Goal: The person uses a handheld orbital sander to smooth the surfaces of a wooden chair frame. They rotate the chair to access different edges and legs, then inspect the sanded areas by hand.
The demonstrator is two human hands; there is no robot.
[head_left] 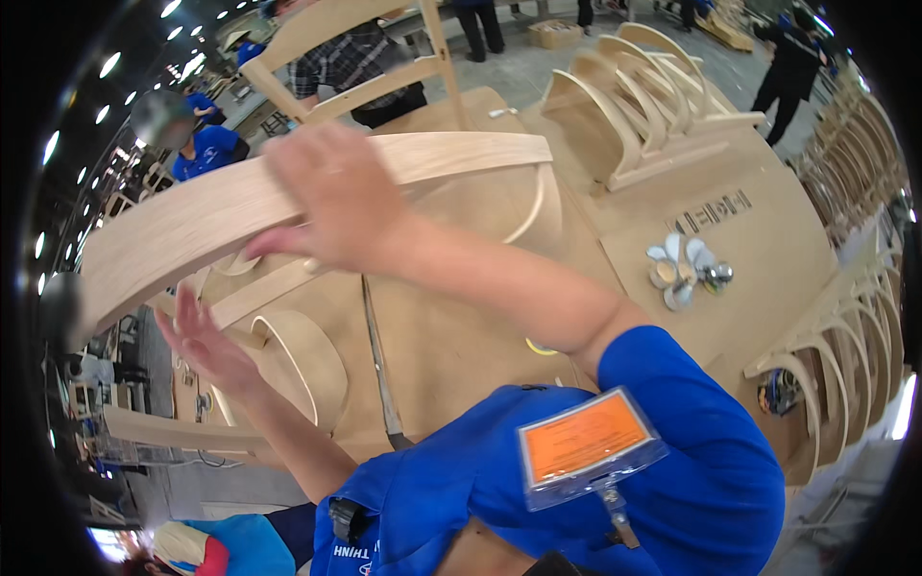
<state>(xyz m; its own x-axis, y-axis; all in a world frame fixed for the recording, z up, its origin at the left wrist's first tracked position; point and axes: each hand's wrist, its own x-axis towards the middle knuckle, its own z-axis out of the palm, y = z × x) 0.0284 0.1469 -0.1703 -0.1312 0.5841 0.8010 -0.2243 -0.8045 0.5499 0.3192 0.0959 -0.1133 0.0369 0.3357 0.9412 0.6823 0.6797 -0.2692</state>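
Observation:
A broad, curved pale-wood rail [182, 216] spans the upper left, part of a wooden frame that stands over the work table. My right hand [336, 197], a little blurred, lies over the rail's middle with its fingers across the top and its thumb underneath. Below the rail, my left hand [211, 350] is raised with its fingers spread and nothing in it. Beside that hand is a curved wooden panel [312, 370] with a rounded rim. A lower wooden rail [178, 429] sticks out at the left.
Several curved wooden frames [648, 110] stand at the table's back right, and more [831, 355] line its right edge. Pale petal-shaped pieces and a round metal part [684, 272] lie on the brown tabletop [663, 365]. Co-workers stand behind the table, one in a plaid shirt [351, 67].

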